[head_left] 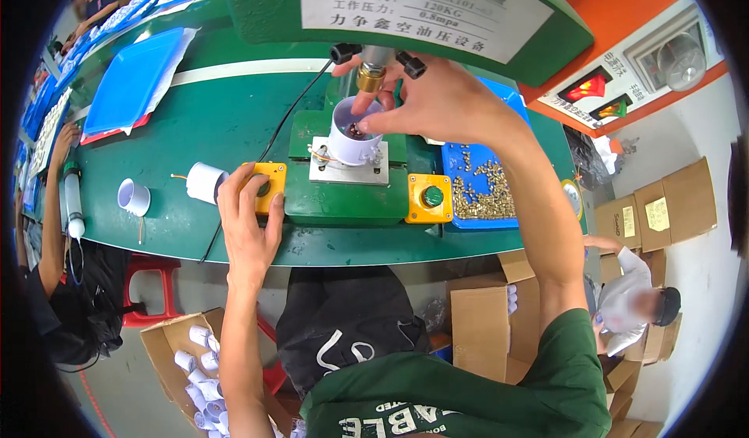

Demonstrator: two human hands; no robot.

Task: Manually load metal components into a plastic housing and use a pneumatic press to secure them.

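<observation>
A white plastic cup stands on the metal plate of a green press, below its brass-tipped ram. My right hand reaches round the ram, thumb and finger bent together at the cup's mouth. Small dark and brassy bits show inside the cup; what the fingertips hold, if anything, I cannot make out. At the press's left side, my left hand lies over a yellow button box, fingers apart, touching its dark button. Just left of that hand another white cup lies with a thin copper-coloured piece sticking out.
Right of the press are a second yellow button box and a blue tray of small brass fittings. Another white cup and a blue tray lie leftward. A carton of cups stands below. A co-worker's arm is far left.
</observation>
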